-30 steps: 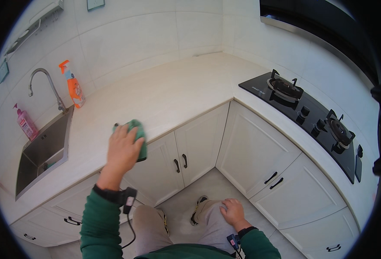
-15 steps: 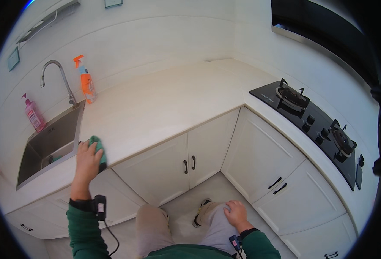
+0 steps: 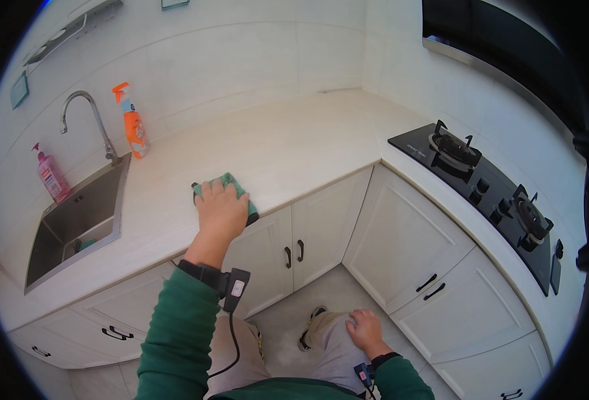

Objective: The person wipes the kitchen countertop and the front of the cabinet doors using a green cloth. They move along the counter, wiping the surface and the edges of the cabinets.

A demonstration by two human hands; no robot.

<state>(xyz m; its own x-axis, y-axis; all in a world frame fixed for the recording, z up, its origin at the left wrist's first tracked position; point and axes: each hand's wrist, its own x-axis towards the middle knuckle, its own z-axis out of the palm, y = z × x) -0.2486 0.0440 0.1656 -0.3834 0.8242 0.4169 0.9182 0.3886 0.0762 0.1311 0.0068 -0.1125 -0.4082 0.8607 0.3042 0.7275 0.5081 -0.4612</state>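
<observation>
The left hand (image 3: pixel 222 207) lay palm-down over a green cloth (image 3: pixel 230 178), fingers slightly spread and bent round it, pressing it to the pale counter (image 3: pixel 288 140) near the front edge. Cloth showed past the fingertips and beside the thumb. The right hand (image 3: pixel 364 329) rested on the thigh (image 3: pixel 331 341), loosely open, with nothing visible in it.

Wiping looked under way rather than finished — the cloth was down under the left hand. Which parts were done and which were left could not be told: no clear mark set wiped counter apart from unwiped.

Left of the left hand was a steel sink (image 3: pixel 94 207) with a curved tap (image 3: pixel 110 152). Beyond that hand, to its left, stood an orange spray bottle (image 3: pixel 135 132); farther left, a pink pump bottle (image 3: pixel 53 179). Ahead and right of the right hand were white cupboards (image 3: pixel 414 247) — and, above them, a black stove (image 3: pixel 464 180).
</observation>
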